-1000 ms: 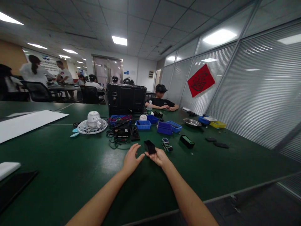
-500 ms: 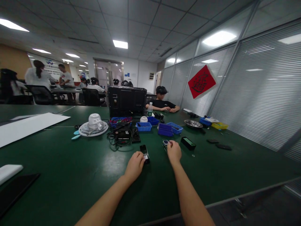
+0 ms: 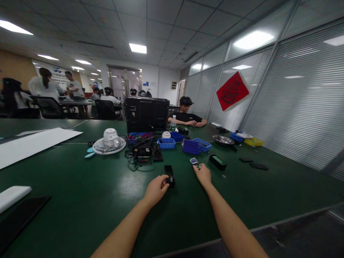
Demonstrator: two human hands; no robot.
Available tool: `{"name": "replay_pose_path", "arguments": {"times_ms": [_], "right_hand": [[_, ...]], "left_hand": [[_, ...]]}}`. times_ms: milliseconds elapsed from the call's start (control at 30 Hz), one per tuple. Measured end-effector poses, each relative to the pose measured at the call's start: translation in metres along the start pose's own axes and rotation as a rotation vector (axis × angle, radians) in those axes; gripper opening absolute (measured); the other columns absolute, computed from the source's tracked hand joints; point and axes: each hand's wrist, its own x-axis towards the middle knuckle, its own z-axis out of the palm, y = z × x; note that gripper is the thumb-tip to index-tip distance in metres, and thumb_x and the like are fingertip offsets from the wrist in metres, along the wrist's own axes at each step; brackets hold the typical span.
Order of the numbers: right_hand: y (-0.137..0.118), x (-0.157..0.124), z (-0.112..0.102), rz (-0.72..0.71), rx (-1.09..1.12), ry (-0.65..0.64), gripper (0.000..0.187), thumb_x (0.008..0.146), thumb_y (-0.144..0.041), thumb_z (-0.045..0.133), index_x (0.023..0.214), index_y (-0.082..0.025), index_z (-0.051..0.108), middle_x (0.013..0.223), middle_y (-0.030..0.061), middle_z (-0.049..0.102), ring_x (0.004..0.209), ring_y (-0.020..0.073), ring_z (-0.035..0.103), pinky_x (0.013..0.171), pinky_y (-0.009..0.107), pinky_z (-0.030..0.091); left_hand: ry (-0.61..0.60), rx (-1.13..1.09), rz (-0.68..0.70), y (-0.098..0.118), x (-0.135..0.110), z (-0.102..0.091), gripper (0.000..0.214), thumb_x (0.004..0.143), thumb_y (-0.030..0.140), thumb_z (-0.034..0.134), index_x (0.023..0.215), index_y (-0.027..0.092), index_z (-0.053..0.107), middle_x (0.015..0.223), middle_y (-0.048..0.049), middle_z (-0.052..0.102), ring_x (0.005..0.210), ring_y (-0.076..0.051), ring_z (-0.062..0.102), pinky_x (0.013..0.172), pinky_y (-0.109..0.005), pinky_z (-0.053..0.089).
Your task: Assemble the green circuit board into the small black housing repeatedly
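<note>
While the green bench (image 3: 94,200) spreads beneath both arms, the left hand (image 3: 156,190) bends its fingers against the near left edge of an open black box (image 3: 171,174), grip unclear to me; its long axis runs away from the person. The right hand (image 3: 203,175) pinches the near end of a smaller circuit board (image 3: 194,161), which juts past the fingers, pointing away and leftward.

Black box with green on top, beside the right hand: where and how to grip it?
Probably across the middle of its two long sides, coming from above: the black box is elongated, lies green side up, and looks narrow enough to pinch. The right hand is nearest, on its left.
</note>
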Motion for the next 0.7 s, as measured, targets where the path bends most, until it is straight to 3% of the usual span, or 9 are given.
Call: {"name": "replay_pose_path", "arguments": {"times_ms": [167, 267, 433, 567, 700], "right_hand": [[0.005, -0.006, 0.002, -0.038, -0.019, 0.121, 0.036, 0.078, -0.039, 0.048, 0.106, -0.017, 0.050, 0.103, 0.0102, 0.057, 0.092, 0.0211, 0.056, 0.071, 0.027, 0.040], [-0.002, -0.012, 0.002, -0.100, -0.073, 0.109, 0.045, 0.076, -0.041, 0.051, 0.113, -0.017, 0.046, 0.111, 0.0116, 0.053, 0.099, 0.0232, 0.052, 0.076, 0.029, 0.040], [-0.007, -0.015, -0.004, -0.052, -0.016, 0.056, 0.063, 0.081, -0.056, 0.033, 0.124, -0.011, 0.040, 0.115, 0.0164, 0.053, 0.105, 0.0267, 0.050, 0.081, 0.034, 0.039], [-0.004, -0.015, -0.011, -0.020, -0.059, -0.016, 0.056, 0.087, -0.049, 0.021, 0.114, -0.011, 0.052, 0.109, 0.0178, 0.056, 0.102, 0.0267, 0.051, 0.080, 0.036, 0.039], [-0.008, -0.018, -0.011, -0.089, -0.142, -0.004, 0.041, 0.086, -0.040, 0.032, 0.102, -0.013, 0.058, 0.103, 0.0154, 0.058, 0.094, 0.0243, 0.053, 0.076, 0.032, 0.039]], "left_hand": [[-0.020, -0.004, 0.000, 0.001, 0.000, -0.001, 0.032, 0.076, 0.025, 0.048, 0.108, 0.024, 0.053, 0.078, 0.0014, 0.056, 0.069, -0.011, 0.051, 0.066, -0.022, 0.037], [-0.015, -0.004, 0.007, 0.002, -0.001, -0.001, 0.033, 0.076, 0.025, 0.047, 0.109, 0.025, 0.052, 0.078, 0.0016, 0.056, 0.069, -0.011, 0.051, 0.066, -0.022, 0.037], [-0.019, -0.004, 0.002, -0.001, -0.002, -0.001, 0.034, 0.076, 0.024, 0.047, 0.109, 0.025, 0.052, 0.078, 0.0020, 0.056, 0.068, -0.011, 0.051, 0.065, -0.021, 0.037], [-0.005, -0.001, 0.020, -0.003, -0.001, 0.001, 0.033, 0.076, 0.024, 0.047, 0.109, 0.025, 0.052, 0.077, 0.0020, 0.056, 0.068, -0.011, 0.050, 0.064, -0.021, 0.037], [-0.003, -0.009, 0.029, -0.003, -0.001, 0.001, 0.033, 0.077, 0.024, 0.047, 0.110, 0.025, 0.051, 0.076, 0.0021, 0.056, 0.068, -0.012, 0.050, 0.064, -0.022, 0.036]]}}
